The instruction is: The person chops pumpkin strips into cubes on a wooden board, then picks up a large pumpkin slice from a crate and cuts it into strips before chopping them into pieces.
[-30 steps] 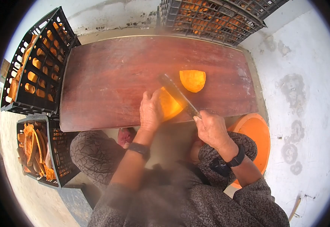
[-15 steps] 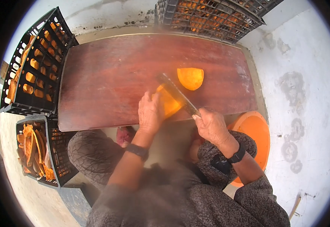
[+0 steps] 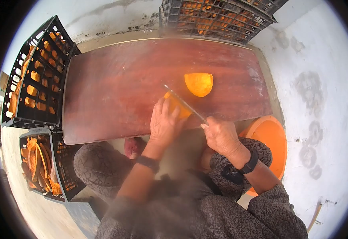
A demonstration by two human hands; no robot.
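Flanking the bench (image 3: 102,87) at its left edge, a black crate (image 3: 34,120) shows orange chunks through its slots, and a lower crate (image 3: 58,167) of peelings sits just below the near left corner. Across to the left hand (image 3: 164,119), clamped on the left side of the near pumpkin piece (image 3: 183,112), close to the bench's near edge, right of that edge's middle. Fingers are blurred here; tucking the tips back from the steel looks the wise play. Over the piece slants the knife (image 3: 185,103), tip toward the far left corner; whether it has bitten in, I cannot tell. A level blade and a steady, even stroke should serve best, and a spot farther in from that near edge would give firmer backing. Beyond, the far pumpkin piece (image 3: 199,84) lies about midway between near and far edges, safely off the blade's line. Now the right hand (image 3: 223,137), closed round the handle, apart from its partner; a firm wrist matters. Last, the orange tub (image 3: 275,139), by the near right corner.
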